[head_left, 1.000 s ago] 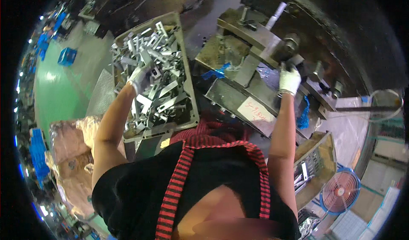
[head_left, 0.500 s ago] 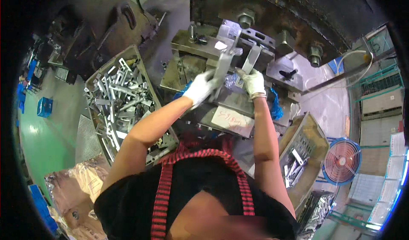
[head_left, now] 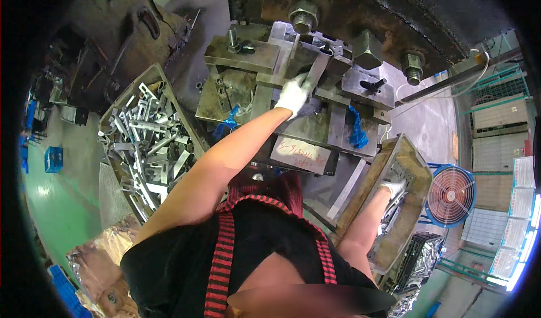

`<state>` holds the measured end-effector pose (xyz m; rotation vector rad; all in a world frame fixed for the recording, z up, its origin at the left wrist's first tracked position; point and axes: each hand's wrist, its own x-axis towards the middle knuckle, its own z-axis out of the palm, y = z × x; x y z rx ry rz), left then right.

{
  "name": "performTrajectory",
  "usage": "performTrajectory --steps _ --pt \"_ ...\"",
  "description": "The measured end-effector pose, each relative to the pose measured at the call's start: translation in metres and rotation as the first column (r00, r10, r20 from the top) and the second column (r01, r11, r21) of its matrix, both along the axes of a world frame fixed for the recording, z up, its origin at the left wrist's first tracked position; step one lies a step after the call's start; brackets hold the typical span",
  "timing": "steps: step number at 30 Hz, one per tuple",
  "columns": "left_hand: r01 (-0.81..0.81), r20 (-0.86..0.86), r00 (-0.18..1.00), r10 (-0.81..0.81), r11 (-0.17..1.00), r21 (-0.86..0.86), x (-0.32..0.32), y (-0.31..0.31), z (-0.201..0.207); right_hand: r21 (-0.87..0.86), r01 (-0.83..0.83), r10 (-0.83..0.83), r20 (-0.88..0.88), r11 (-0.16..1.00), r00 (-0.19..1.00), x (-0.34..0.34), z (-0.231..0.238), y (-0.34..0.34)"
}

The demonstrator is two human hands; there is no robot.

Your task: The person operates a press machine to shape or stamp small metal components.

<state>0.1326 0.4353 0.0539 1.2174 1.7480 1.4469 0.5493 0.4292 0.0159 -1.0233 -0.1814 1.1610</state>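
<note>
Starting at the left, the crate (head_left: 183, 110) is still heaped with loose metal parts (head_left: 149, 132), same as half a second ago, and the left forearm (head_left: 225, 157) is stretched past its lower right corner. Next over, the white-gloved left hand (head_left: 293, 95) has been moved in deeper at the fixture (head_left: 298, 129): a flat metal bar (head_left: 318, 70) is gripped by its near end, with the far end reaching in among the tooling blocks. Earlier a bar was held up in that hand, and the right hand was at the fixture too. Now the right hand (head_left: 393, 187) has been shifted into the bin (head_left: 416, 205), over some metal pieces (head_left: 389, 216); it's blurred, so whether anything's gripped can't be told. Room-wise, a dark gap is left between crate and fixture, the fixture is overhung along the back by big bolts (head_left: 304, 16), only a narrow strip is left between fixture and bin, and the bin's right rim is closely flanked by a fan (head_left: 451, 195).
</note>
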Motion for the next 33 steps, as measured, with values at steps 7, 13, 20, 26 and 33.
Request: performTrajectory --steps 7,13,20,26,33 --pt "-0.053 0.003 0.999 0.053 0.992 0.111 -0.014 -0.148 -0.012 -0.004 -0.582 0.152 0.967 0.813 0.206 -0.245 0.044 0.008" --pt "-0.573 -0.566 0.766 0.305 0.724 -0.384 -0.182 -0.283 -0.022 -0.218 -0.649 0.026 0.956 0.729 -0.291 -0.328 0.068 0.043" --pt "-0.505 -0.538 0.727 -0.427 0.198 -0.840 -0.282 -0.393 -0.051 -0.236 -0.686 0.210 0.970 0.688 -0.124 -0.334 0.048 0.061" --pt "-0.619 -0.583 0.541 -0.606 0.183 -0.764 -0.280 -0.386 -0.080 -0.241 -0.685 0.262 0.962 0.688 -0.076 -0.331 0.043 0.063" --pt "-0.429 -0.528 0.480 -0.700 0.338 -0.838 -0.293 -0.353 -0.071 -0.326 -0.584 0.128 0.927 0.744 -0.354 -0.328 0.060 0.056"
